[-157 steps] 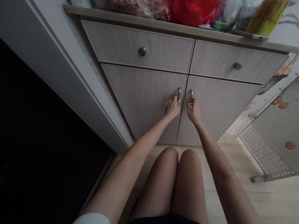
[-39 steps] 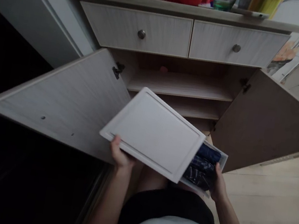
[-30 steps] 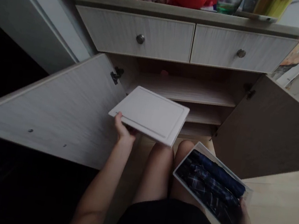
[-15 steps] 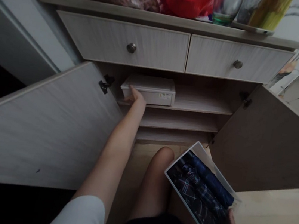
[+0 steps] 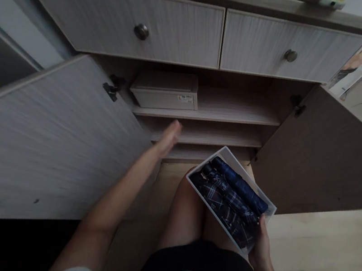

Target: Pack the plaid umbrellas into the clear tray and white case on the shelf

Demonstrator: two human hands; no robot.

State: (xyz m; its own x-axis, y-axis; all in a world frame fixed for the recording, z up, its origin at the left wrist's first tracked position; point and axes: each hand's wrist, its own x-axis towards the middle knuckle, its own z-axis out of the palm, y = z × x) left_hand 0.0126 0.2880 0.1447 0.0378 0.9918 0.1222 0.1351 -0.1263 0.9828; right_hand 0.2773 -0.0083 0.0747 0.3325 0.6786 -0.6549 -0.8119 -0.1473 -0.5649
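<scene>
My right hand [image 5: 261,246] grips the near end of an open white box [image 5: 267,208] that rests over my knees and holds several folded umbrellas [image 5: 229,196], dark blue and plaid. My left hand [image 5: 169,137] hovers empty, fingers loosely apart, in front of the open cabinet's middle shelf [image 5: 211,136]. The box's white lid [image 5: 166,89] lies on the upper shelf [image 5: 233,111] at its left side, apart from my hand.
Both cabinet doors stand wide open: the left door [image 5: 47,132] and the right door [image 5: 329,154]. Above are two shut drawers with round knobs [image 5: 141,31] [image 5: 290,55]. Wooden floor [image 5: 327,250] lies to the right, a dark opening at the lower left.
The doors were opened and the box taken out. My left hand lifted the lid off, set it on the upper shelf, let go and drew back. The box moved slightly up and left.
</scene>
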